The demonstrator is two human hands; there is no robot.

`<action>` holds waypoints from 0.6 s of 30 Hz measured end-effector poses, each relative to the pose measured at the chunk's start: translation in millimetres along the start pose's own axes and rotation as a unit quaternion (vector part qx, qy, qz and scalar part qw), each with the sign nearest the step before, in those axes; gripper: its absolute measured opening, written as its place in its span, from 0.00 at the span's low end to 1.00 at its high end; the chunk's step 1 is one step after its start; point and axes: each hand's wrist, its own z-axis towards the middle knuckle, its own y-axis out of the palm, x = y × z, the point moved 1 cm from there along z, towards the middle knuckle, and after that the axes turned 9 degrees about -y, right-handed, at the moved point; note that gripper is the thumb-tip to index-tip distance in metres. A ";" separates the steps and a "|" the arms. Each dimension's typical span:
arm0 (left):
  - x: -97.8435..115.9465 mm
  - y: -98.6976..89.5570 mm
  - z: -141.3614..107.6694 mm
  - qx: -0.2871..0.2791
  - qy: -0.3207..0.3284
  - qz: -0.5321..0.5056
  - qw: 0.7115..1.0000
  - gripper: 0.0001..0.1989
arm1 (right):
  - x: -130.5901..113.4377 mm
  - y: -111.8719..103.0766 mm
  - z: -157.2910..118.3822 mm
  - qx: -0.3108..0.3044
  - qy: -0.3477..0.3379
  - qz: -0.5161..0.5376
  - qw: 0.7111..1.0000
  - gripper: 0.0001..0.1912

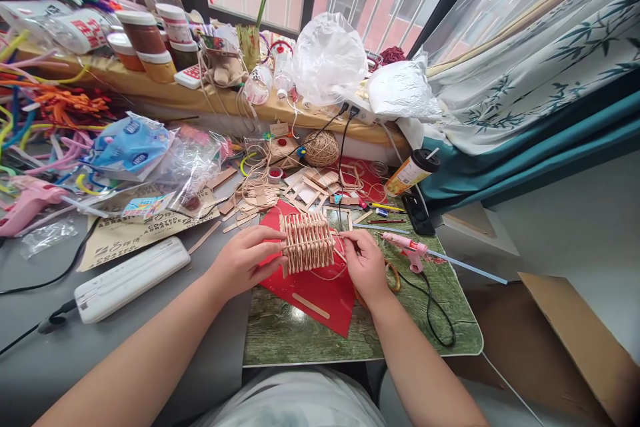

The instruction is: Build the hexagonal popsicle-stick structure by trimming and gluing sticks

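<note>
A ribbed piece built of wooden craft sticks (309, 242) is held over a red sheet (325, 297) on the green table. My left hand (250, 257) grips its left end, with the fingers along that edge. At its right side, my right hand (364, 261) pinches something thin, perhaps twine or a stick end; it is too small to make out. A loop of twine hangs below the piece. One loose craft stick (311, 305) lies on the red sheet, nearer to me than the piece.
A pink glue gun (413, 250) with a black cord lies at right, below a drink cup (413, 170) and a phone (419, 213). Behind are scattered sticks and a twine ball (321, 148). At left are a white power strip (133, 278) and another pink glue gun (33, 203).
</note>
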 end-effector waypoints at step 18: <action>-7.5 -0.3 -1.3 -0.017 0.003 -0.004 1.000 0.17 | 9.4 -61.3 -82.4 0.030 -0.006 -0.115 0.993 0.09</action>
